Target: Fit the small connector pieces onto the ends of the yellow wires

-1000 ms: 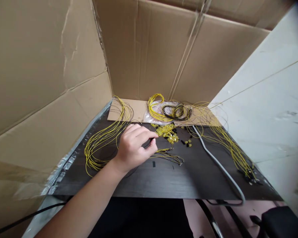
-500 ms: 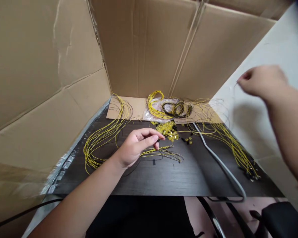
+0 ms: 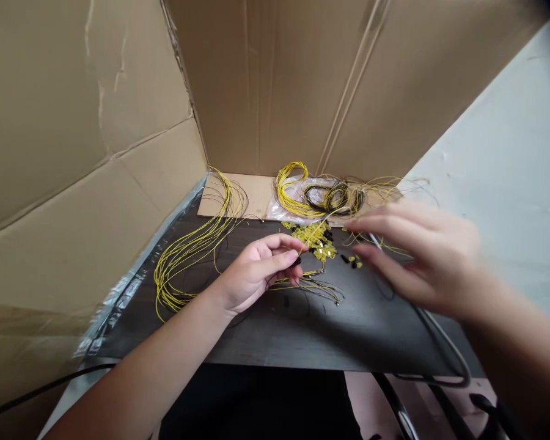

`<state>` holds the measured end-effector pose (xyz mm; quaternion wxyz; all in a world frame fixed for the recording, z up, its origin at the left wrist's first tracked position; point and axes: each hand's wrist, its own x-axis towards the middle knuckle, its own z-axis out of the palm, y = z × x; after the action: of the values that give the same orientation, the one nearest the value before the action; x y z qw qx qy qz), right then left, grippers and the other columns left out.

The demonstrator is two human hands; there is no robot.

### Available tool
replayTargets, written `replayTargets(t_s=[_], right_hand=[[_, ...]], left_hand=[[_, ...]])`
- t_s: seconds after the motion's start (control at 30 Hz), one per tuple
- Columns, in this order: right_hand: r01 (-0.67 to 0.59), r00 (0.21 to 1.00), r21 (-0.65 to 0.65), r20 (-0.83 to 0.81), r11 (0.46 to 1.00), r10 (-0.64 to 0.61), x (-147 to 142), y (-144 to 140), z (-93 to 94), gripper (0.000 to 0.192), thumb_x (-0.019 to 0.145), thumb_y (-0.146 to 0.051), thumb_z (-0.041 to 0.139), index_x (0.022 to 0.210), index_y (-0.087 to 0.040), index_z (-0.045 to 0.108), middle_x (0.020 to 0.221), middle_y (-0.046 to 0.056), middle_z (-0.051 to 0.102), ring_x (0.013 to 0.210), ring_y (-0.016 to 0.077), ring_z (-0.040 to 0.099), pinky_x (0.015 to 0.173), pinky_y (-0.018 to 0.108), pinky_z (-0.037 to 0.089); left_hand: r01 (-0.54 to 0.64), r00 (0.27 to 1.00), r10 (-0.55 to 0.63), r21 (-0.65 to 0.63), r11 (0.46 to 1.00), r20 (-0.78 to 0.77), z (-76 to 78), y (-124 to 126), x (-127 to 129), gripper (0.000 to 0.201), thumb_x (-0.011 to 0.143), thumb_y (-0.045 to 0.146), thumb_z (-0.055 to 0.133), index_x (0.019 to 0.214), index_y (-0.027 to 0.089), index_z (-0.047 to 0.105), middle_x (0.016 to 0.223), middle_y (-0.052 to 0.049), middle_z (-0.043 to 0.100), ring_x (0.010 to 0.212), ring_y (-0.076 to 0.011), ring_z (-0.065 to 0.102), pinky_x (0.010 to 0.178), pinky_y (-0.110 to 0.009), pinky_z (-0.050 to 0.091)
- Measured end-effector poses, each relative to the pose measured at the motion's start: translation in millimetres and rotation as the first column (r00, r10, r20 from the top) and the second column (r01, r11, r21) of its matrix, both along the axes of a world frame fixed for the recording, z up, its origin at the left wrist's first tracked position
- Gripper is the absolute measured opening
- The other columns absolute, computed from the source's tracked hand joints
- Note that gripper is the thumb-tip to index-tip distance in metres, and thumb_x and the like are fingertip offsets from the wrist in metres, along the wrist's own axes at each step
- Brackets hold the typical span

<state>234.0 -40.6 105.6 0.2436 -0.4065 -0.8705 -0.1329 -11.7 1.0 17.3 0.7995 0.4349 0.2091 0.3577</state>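
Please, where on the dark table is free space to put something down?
The near edge of the dark table is bare, below the left hand and right hand. The far part is crowded: yellow wires, the connector pile, wire coils.

A dark wood-grain table (image 3: 302, 342) carries a pile of small yellow connectors (image 3: 315, 237) near its middle. Left of the pile lies a long bundle of yellow wires (image 3: 187, 253); behind it, a cardboard sheet (image 3: 256, 195); right of it, a grey cable (image 3: 444, 342).
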Motion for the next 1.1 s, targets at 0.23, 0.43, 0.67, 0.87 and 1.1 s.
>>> replayTargets(t_s=[0.23, 0.43, 0.67, 0.87, 1.1], right_hand=[[-0.064, 0.989, -0.171, -0.139, 0.983, 0.04, -17.8, -17.3, 0.4, 0.023, 0.097, -0.033, 0.053, 0.11, -0.018, 0.064, 0.098, 0.008, 0.07, 0.086, 0.0176, 0.066, 0.074, 0.028, 0.05], [-0.058, 0.983, -0.405, -0.184, 0.912, -0.02, -23.0, -9.4, -6.9, 0.017, 0.098, -0.027, 0.053, 0.093, -0.019, 0.067, 0.073, -0.001, 0.067, 0.062, 0.0087, 0.058, 0.059, 0.02, 0.041], [-0.074, 0.96, -0.505, -0.269, 0.86, -0.075, -17.0, 0.8, 0.4, 0.031, 0.099, -0.04, 0.051, 0.085, -0.018, 0.068, 0.062, -0.002, 0.058, 0.055, 0.0087, 0.05, 0.054, 0.022, 0.036], [0.044, 0.94, -0.411, -0.291, 0.911, -0.177, -9.8, 1.6, 0.7, 0.034, 0.098, -0.046, 0.051, 0.084, -0.02, 0.068, 0.068, 0.001, 0.062, 0.062, 0.0128, 0.056, 0.056, 0.025, 0.037], [0.181, 0.915, -0.267, -0.306, 0.946, -0.262, -5.3, 4.2, 3.7, 0.026, 0.096, -0.039, 0.056, 0.085, -0.02, 0.07, 0.062, -0.001, 0.058, 0.055, 0.0103, 0.048, 0.052, 0.024, 0.035]], left_hand=[[-0.043, 0.999, 0.043, 0.034, 0.998, 0.001, -0.2, -0.4, 2.4, 0.02, 0.084, 0.025, 0.074, 0.098, 0.011, 0.075, 0.079, -0.004, 0.069, 0.073, -0.0094, 0.063, 0.07, -0.019, 0.053], [0.056, 0.998, -0.055, 0.033, 0.998, -0.037, -1.6, -0.7, 1.6, 0.019, 0.083, 0.026, 0.075, 0.097, 0.013, 0.075, 0.081, -0.005, 0.07, 0.075, -0.0101, 0.063, 0.074, -0.021, 0.051], [0.131, 0.989, -0.13, 0.017, 0.991, -0.065, -2.8, 1.2, -1.6, 0.02, 0.081, 0.029, 0.077, 0.089, 0.012, 0.07, 0.076, -0.002, 0.064, 0.069, -0.0085, 0.058, 0.067, -0.019, 0.045], [0.208, 0.976, -0.203, 0.065, 0.976, -0.074, -1.5, -0.2, -1.6, 0.023, 0.083, 0.031, 0.075, 0.088, 0.01, 0.065, 0.077, -0.004, 0.064, 0.071, -0.0093, 0.057, 0.067, -0.02, 0.044], [0.237, 0.97, -0.228, 0.104, 0.966, -0.087, 0.8, -0.2, -3.2, 0.019, 0.087, 0.028, 0.07, 0.089, 0.012, 0.061, 0.086, -0.009, 0.072, 0.081, -0.0137, 0.064, 0.077, -0.025, 0.045]])
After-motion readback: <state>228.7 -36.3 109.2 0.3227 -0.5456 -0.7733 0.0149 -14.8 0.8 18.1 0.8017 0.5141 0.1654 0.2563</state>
